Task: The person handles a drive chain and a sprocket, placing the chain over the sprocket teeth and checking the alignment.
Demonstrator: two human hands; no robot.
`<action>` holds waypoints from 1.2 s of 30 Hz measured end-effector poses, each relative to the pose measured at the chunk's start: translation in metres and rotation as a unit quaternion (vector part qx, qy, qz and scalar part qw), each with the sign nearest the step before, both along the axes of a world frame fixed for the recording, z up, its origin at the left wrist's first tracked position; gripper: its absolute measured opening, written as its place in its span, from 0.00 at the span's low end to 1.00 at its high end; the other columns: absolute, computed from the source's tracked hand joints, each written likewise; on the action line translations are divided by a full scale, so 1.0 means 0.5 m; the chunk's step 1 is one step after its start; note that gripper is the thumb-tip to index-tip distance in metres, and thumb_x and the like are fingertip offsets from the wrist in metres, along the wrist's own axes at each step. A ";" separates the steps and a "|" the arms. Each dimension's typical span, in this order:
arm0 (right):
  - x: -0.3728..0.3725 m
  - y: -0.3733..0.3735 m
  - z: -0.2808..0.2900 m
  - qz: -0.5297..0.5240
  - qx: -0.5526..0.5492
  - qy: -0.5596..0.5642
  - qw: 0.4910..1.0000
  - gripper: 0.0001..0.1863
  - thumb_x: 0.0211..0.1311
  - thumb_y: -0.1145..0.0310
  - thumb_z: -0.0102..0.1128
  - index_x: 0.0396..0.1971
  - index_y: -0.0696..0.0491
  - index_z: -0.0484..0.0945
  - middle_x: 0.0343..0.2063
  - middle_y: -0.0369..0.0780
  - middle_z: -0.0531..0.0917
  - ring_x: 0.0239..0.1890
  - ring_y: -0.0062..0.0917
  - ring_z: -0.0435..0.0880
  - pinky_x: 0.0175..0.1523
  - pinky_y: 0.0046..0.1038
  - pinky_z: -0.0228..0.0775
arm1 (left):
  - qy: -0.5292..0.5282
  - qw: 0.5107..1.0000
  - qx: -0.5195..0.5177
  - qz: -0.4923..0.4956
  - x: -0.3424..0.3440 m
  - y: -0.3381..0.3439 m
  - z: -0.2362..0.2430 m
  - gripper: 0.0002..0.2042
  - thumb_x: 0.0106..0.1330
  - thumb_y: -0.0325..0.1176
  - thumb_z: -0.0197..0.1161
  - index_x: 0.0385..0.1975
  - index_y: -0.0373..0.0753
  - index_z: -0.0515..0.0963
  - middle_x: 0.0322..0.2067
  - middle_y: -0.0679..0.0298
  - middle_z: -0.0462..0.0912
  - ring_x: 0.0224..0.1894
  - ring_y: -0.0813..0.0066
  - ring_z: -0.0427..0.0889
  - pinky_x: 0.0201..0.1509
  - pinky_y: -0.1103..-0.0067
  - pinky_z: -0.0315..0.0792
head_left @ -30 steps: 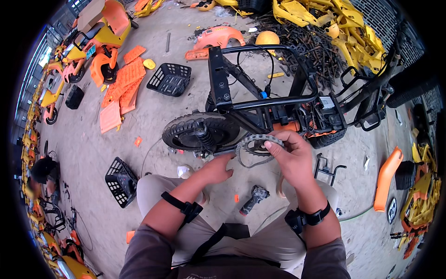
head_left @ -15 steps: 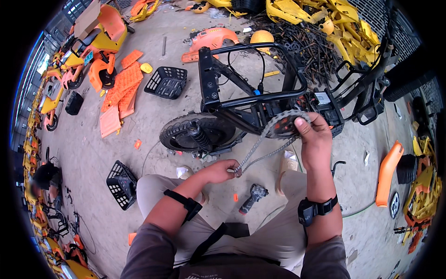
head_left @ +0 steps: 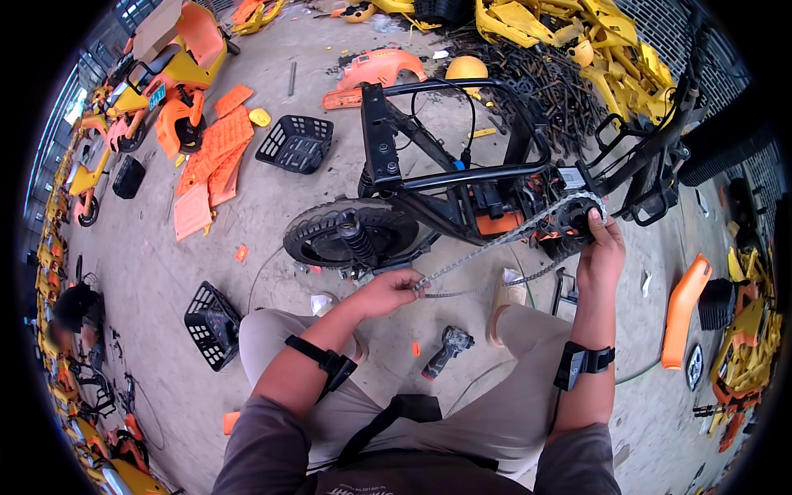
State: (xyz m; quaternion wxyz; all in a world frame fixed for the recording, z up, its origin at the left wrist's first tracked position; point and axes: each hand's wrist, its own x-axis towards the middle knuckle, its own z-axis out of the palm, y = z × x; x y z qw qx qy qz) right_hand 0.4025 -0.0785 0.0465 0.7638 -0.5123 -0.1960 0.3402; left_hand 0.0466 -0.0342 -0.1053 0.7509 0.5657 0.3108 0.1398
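Observation:
A loop of metal chain [head_left: 495, 245] is stretched between my two hands. My left hand [head_left: 394, 290] pinches its near left end, in front of the rear wheel [head_left: 351, 235]. My right hand [head_left: 602, 244] is closed on the far right end, where the chain curves over a dark round part I cannot make out fully. Beyond my hands stands a stripped black scooter frame [head_left: 462, 177] with exposed wiring and a bare seat rail. Between my feet a cordless power tool [head_left: 448, 352] lies on the floor.
Black plastic baskets [head_left: 294, 145] [head_left: 212, 327] lie to the left, near orange panels [head_left: 216, 153]. Yellow body panels [head_left: 619, 49] and dark metal parts [head_left: 549, 95] are heaped at the far right. A curved orange panel [head_left: 686, 312] lies at right. Another person [head_left: 81, 318] is at far left.
My right hand has moved right with its end of the chain, and the loop is now longer and more taut. My left hand has risen slightly, still pinching the other end.

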 end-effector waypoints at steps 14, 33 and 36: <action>0.045 -0.015 -0.039 -0.006 -0.004 -0.024 1.000 0.07 0.64 0.75 0.62 0.41 0.59 0.78 0.35 0.39 0.85 0.34 0.20 0.83 0.42 0.21 0.74 | 0.104 0.808 0.547 0.193 0.020 -0.008 0.113 0.10 0.57 0.34 0.71 0.36 0.38 0.84 0.30 0.62 0.85 0.33 0.64 0.80 0.41 0.73 0.69; -0.017 -0.011 -0.014 0.012 0.059 -0.061 0.996 0.06 0.65 0.78 0.59 0.40 0.57 0.75 0.34 0.40 0.84 0.35 0.22 0.84 0.42 0.23 0.76 | 0.223 0.866 0.441 0.073 0.003 -0.002 0.049 0.14 0.60 0.39 0.68 0.40 0.36 0.84 0.30 0.53 0.83 0.38 0.53 0.82 0.42 0.66 0.75; -0.035 -0.006 -0.001 0.030 0.069 -0.025 0.997 0.07 0.62 0.80 0.62 0.39 0.58 0.75 0.34 0.40 0.84 0.35 0.22 0.83 0.43 0.24 0.77 | 0.242 0.874 0.419 0.037 0.009 -0.006 0.054 0.14 0.61 0.40 0.67 0.39 0.37 0.84 0.31 0.54 0.84 0.38 0.54 0.82 0.42 0.67 0.76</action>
